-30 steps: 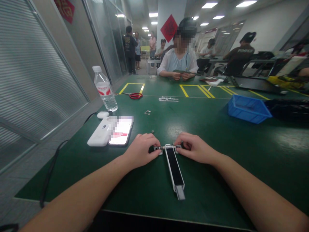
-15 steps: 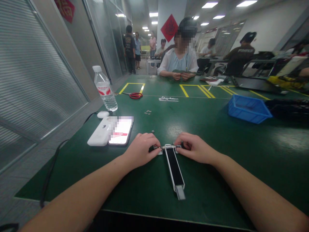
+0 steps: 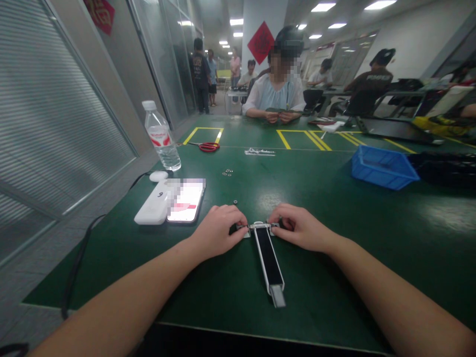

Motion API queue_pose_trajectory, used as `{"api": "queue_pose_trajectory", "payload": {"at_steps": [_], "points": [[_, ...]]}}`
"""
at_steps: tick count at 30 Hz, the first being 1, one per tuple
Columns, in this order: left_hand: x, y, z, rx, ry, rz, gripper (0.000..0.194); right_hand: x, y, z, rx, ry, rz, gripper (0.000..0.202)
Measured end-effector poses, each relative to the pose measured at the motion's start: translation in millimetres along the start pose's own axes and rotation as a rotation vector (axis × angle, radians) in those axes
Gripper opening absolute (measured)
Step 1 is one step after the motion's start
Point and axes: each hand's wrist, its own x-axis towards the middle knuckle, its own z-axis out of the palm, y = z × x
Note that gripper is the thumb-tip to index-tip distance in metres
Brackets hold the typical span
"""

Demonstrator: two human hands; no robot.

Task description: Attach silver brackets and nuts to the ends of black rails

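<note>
A long, narrow white-framed piece with a black face (image 3: 269, 258) lies on the green table, a grey tab (image 3: 277, 296) sticking out of its near end. Across its far end runs a thin metal rod (image 3: 262, 226). My left hand (image 3: 220, 229) pinches the rod's left end, and a small metal plate (image 3: 246, 234) shows under the fingertips. At the right end, my right hand (image 3: 297, 228) is closed in a pinch with a similar small plate (image 3: 274, 231) beneath it. The fingers partly hide both rod ends.
Left of my hands are a phone (image 3: 186, 201), a white power bank (image 3: 151, 203) and a water bottle (image 3: 162, 136). Beyond lie small metal rings (image 3: 227, 173), red-handled scissors (image 3: 208, 147) and white strips (image 3: 259, 152). A blue bin (image 3: 385, 168) stands right. Opposite sits a person (image 3: 275, 94).
</note>
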Motion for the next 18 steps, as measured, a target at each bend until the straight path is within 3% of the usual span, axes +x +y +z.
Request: {"api": "queue_pose_trajectory", "payload": {"at_steps": [18], "points": [[0.1, 0.9, 1.1, 0.001, 0.020, -0.013, 0.006, 0.6, -0.1, 0.1, 0.003, -0.003, 0.000, 0.008]]}}
